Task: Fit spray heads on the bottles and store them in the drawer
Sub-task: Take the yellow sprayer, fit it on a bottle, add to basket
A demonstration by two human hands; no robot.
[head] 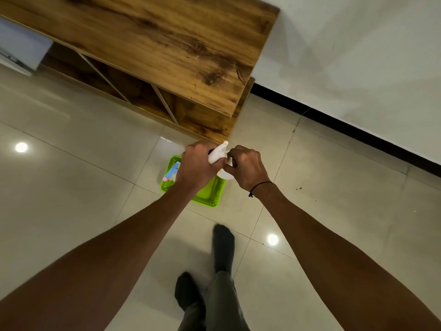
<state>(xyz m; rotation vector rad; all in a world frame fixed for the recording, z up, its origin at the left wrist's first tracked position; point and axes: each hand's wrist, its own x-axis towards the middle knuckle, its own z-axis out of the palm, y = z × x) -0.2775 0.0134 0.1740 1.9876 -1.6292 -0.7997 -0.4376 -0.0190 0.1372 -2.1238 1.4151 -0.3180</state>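
Both my hands meet above a green basket on the floor. My left hand (pixel 196 167) is closed around a white spray head (pixel 218 154), whose nozzle sticks up between the hands. My right hand (pixel 247 167) pinches the collar where the head meets a white bottle (pixel 224 175); only a small part of the bottle shows below the fingers. The green basket (pixel 210 198) lies beneath the hands and holds another item with a blue and pink label (pixel 171 173), partly hidden by my left wrist.
A wooden cabinet (pixel 167 51) with open lower shelves stands just beyond the hands. A white drawer front (pixel 21 47) shows at the far left. Glossy floor tiles (pixel 71 187) surround the basket. My legs and socked feet (pixel 223 244) are below. A white wall with black skirting runs at right.
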